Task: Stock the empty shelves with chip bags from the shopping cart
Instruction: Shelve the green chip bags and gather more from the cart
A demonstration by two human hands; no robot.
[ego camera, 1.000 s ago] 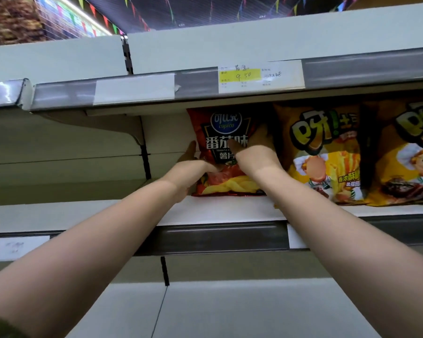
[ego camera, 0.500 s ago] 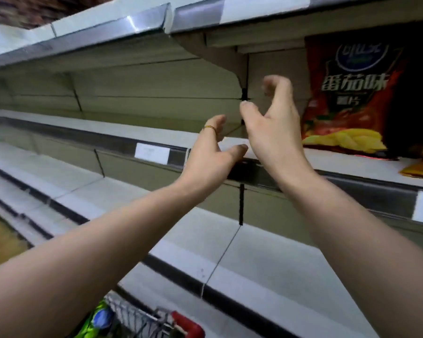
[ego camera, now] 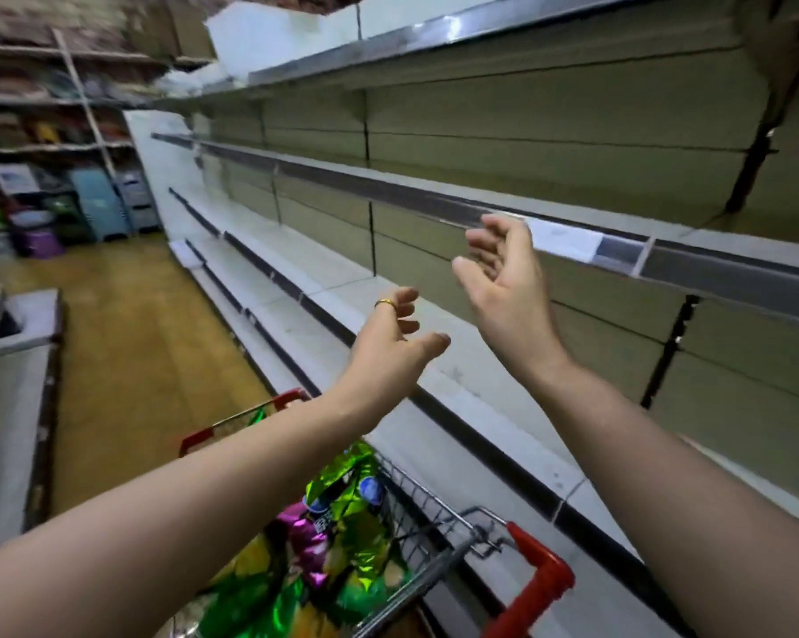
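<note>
My left hand [ego camera: 388, 347], with a gold ring, hangs in the air with loosely curled fingers and holds nothing. My right hand [ego camera: 503, 274] is raised a little higher, also relaxed and holding nothing, in front of the shelf edge [ego camera: 434, 202]. Below my arms stands the shopping cart [ego camera: 439, 513] with red corners. Inside it lie shiny green, purple and yellow chip bags [ego camera: 337, 522]. The long shelves [ego camera: 305, 269] on the right are bare of bags in this view.
The aisle floor [ego camera: 126, 324] stretches ahead to the left. A grey counter [ego camera: 10, 407] stands at the left edge. Plastic bins and racks [ego camera: 89, 200] fill the far end. A white price label [ego camera: 565, 241] sits on the shelf rail.
My hands let go of the red chip bag on the shelf and pulled back. The view swung left and down, so the stocked bags left view and the cart came in.
</note>
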